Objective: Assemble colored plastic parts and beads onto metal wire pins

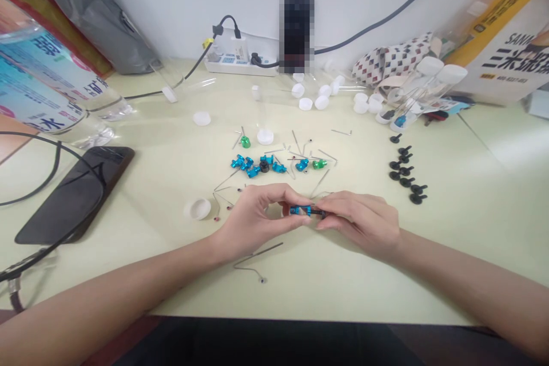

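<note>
My left hand (253, 214) pinches a small blue metal fitting (301, 210) between thumb and fingertips, in front of me just above the table. From the right, the fingers of my right hand (364, 220) close on a black thumb screw (318, 213) that lines up with the blue fitting. How far the screw sits in the fitting is hidden by the fingers. Beyond my hands lie several loose blue fittings (279, 167) and a green fitting (319, 164). Thin bent metal rods (257, 253) are scattered around, one pair lying near my left wrist.
Several black thumb screws (406, 182) form a column at the right. White caps (305, 104) and clear tubes (414, 91) stand or lie behind. A phone (77, 194) with cables and water bottles (38, 86) are at the left. A power strip (240, 63) sits by the wall.
</note>
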`<state>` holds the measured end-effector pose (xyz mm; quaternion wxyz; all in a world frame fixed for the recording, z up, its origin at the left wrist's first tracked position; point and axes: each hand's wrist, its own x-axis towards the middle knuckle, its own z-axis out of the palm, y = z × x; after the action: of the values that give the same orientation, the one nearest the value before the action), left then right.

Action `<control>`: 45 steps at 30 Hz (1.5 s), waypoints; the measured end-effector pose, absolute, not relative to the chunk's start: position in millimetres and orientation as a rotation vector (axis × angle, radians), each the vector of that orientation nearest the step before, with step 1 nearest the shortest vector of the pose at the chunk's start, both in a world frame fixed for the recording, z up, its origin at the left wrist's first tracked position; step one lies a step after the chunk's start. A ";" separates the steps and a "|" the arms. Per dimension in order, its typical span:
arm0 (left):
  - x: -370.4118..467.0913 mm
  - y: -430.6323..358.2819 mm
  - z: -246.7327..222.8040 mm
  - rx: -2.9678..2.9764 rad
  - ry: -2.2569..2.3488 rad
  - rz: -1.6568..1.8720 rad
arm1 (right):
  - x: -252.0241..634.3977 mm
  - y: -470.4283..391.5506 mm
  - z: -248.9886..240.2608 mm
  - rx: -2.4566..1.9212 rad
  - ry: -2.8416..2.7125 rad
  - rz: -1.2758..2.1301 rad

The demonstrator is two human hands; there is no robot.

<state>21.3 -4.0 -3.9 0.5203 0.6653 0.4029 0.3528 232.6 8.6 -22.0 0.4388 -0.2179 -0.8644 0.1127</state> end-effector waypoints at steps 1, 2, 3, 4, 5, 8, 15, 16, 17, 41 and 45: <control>21.3 -4.1 -3.9 1.596 0.962 0.848 | 232.4 8.6 -21.4 -0.543 -2.146 0.274; 21.3 -4.0 -3.8 1.597 0.958 0.852 | 232.1 8.5 -20.8 -0.542 -2.144 0.269; 21.4 -4.0 -3.6 1.598 0.955 0.854 | 231.8 8.5 -20.1 -0.540 -2.144 0.265; 21.4 -4.0 -3.5 1.597 0.953 0.854 | 231.5 8.5 -19.5 -0.536 -2.144 0.264; 21.4 -3.9 -3.4 1.598 0.952 0.854 | 231.3 8.5 -19.0 -0.534 -2.143 0.264; 21.2 -4.1 -3.5 1.599 0.950 0.856 | 231.2 8.2 -18.7 -0.538 -2.148 0.264; 21.5 -4.6 -3.3 1.604 0.980 0.853 | 233.1 7.5 -22.4 -0.577 -2.156 0.346; 21.9 -4.5 -3.1 1.604 0.983 0.857 | 233.1 7.5 -22.4 -0.571 -2.160 0.354; 22.2 -4.5 -2.9 1.603 0.988 0.863 | 233.1 7.4 -22.3 -0.572 -2.161 0.366; 22.1 -4.8 -1.3 1.627 1.018 0.864 | 232.2 8.7 -26.6 -0.570 -2.162 0.430; 22.0 -5.1 -2.1 1.618 1.018 0.865 | 232.3 8.2 -27.4 -0.585 -2.165 0.445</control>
<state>22.0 -5.1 -2.1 0.4986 0.6685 0.4206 0.3573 232.3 8.2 -27.4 0.4149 -0.2327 -0.8616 0.1771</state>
